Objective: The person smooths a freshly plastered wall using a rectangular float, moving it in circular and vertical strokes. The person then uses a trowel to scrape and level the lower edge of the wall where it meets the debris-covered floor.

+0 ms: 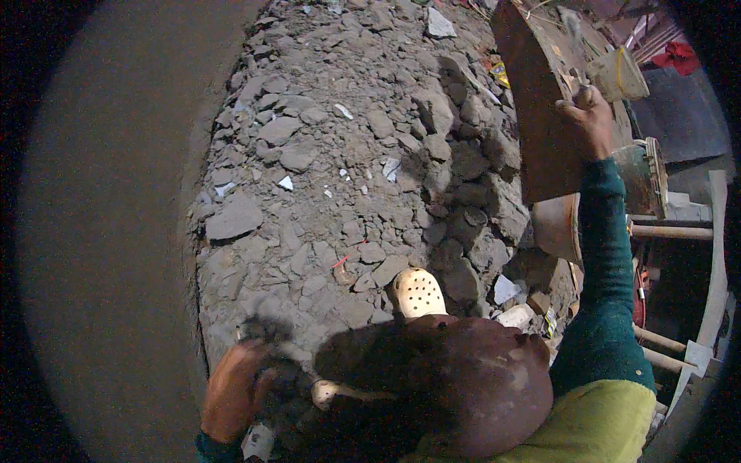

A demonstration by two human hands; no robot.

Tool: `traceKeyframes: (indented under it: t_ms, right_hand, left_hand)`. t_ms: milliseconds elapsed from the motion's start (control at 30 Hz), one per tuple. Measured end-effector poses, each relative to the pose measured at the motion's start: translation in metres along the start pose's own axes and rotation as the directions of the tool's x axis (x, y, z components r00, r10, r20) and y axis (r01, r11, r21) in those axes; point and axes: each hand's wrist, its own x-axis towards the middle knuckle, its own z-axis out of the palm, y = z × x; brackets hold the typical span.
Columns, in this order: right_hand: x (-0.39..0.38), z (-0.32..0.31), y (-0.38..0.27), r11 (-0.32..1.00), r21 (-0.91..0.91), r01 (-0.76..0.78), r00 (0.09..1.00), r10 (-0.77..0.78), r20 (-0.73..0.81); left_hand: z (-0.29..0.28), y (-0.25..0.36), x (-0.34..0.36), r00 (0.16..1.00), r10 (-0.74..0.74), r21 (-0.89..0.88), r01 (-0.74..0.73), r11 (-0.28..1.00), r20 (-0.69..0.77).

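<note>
My right hand (590, 123), on a stretched arm in a dark green sleeve, is closed at the edge of a brown board (540, 116). Its fingers curl round something small that I cannot make out. Low on the left, my left hand (235, 386) hangs over broken rubble (309, 185). Motion smears its fingers, and whether it holds anything is hidden. A dark shadow lies just beyond it. Between the hands show my bent knee in maroon cloth (486, 386) and a pale shoe with holes (421, 293) on the rubble.
A smooth grey surface (108, 231) borders the rubble on the left. To the right stand a whitish bucket (624, 75), a greenish bucket (648, 177) and another bucket (557, 224) beneath the board's near end. Poles (671, 231) and a red cloth (678, 58) lie farther right.
</note>
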Motion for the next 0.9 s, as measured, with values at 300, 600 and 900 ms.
traceKeyframes:
  t_ms: [300, 600, 900]
  right_hand:
    - [-0.112, 0.025, -0.135, 0.803, 0.582, -0.131, 0.981, 0.019, 0.194]
    - [-0.213, 0.107, -0.208, 0.686, 0.544, -0.483, 0.860, 0.257, 0.440]
    - [-0.215, 0.066, -0.194, 0.857, 0.515, -0.025, 0.869, -0.236, 0.435]
  left_hand:
    - [0.080, 0.076, 0.093, 0.920, 0.230, 0.016, -0.238, 0.971, -0.317]
    - [0.162, 0.085, 0.136, 0.789, 0.375, 0.135, -0.356, 0.925, -0.487]
    - [0.168, 0.048, 0.137, 0.630, 0.313, 0.164, -0.285, 0.944, -0.710]
